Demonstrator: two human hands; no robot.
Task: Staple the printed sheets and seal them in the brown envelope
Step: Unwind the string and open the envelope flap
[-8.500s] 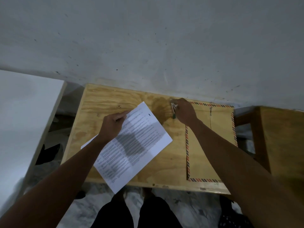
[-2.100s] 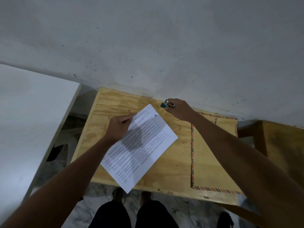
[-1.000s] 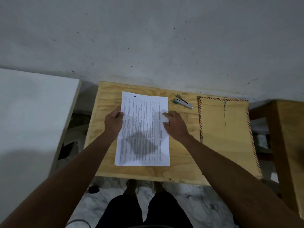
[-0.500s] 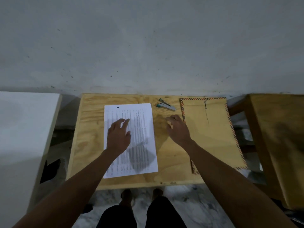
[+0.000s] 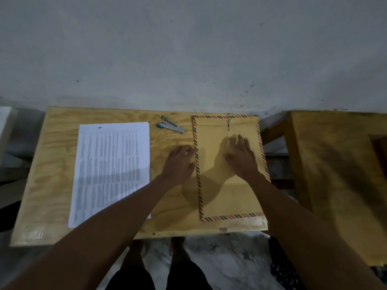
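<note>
The printed sheets lie flat on the left half of the plywood table. A small green and silver stapler rests near the far edge, between the sheets and the envelope. The brown envelope, edged with striped trim and fitted with a string clasp at the top, lies flat on the right. My right hand lies spread on the envelope's upper middle. My left hand is at the envelope's left edge, fingertips touching the trim. Neither hand holds anything.
A grey wall rises right behind the table. A second wooden table stands to the right across a narrow gap. A white surface shows at the far left. My legs and the marbled floor are below the front edge.
My left hand has left the printed sheets and moved right to the envelope's edge. My right hand has shifted onto the envelope. The stapler stays where it was set down.
</note>
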